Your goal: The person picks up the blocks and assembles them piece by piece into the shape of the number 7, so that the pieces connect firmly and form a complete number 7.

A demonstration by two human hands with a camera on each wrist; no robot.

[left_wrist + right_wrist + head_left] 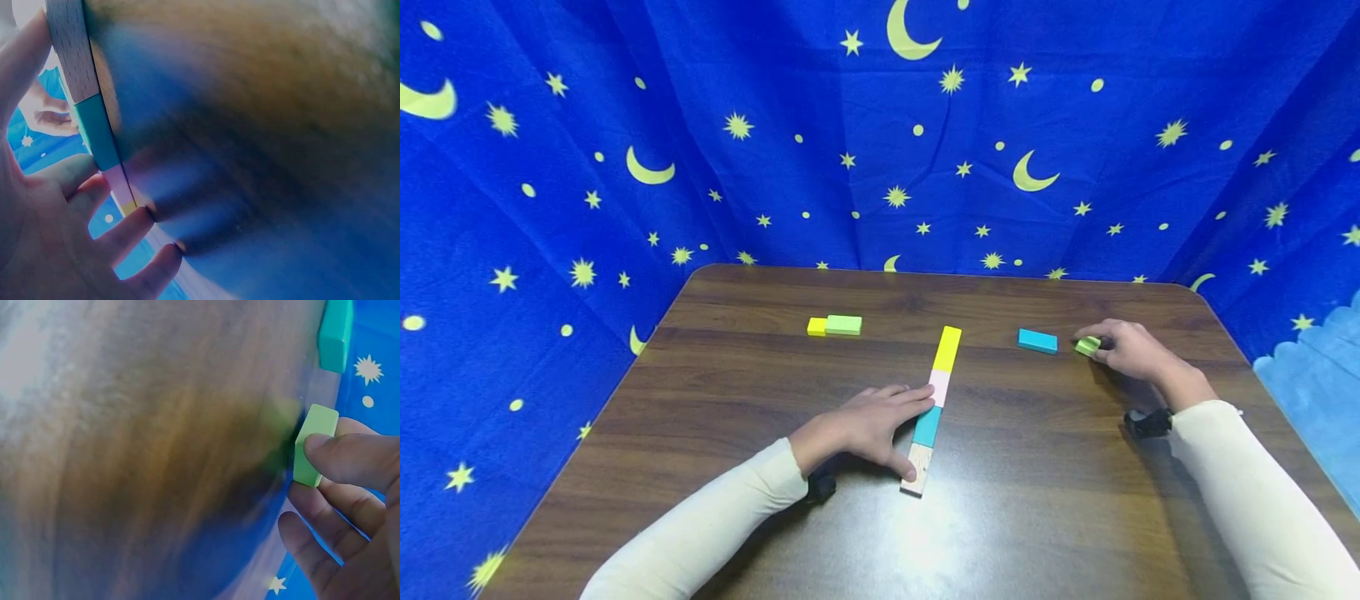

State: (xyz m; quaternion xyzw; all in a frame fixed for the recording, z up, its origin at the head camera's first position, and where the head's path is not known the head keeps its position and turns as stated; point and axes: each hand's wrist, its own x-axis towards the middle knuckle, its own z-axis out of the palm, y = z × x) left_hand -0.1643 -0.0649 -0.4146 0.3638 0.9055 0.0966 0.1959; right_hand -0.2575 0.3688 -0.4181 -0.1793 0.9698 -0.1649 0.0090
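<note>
A straight row of blocks runs away from me along the tabletop: a plain wood block (pixel 921 463), a teal block (pixel 927 427), a pink block (pixel 938 388) and a yellow block (pixel 947 348) at the far end. My left hand (pixel 868 425) lies spread along the row's left side, thumb on the wood block and fingertips at the pink one. On the right, my right hand (pixel 1135 348) pinches a light green block (pixel 306 453) between thumb and fingers. Just left of that hand lies a blue block (pixel 1037 341).
Toward the back left, a small yellow block (pixel 816 327) and another light green block (pixel 844 325) sit end to end. The brown wooden table (pixel 737 400) meets a blue curtain (pixel 820 167) with moons and stars at its back edge.
</note>
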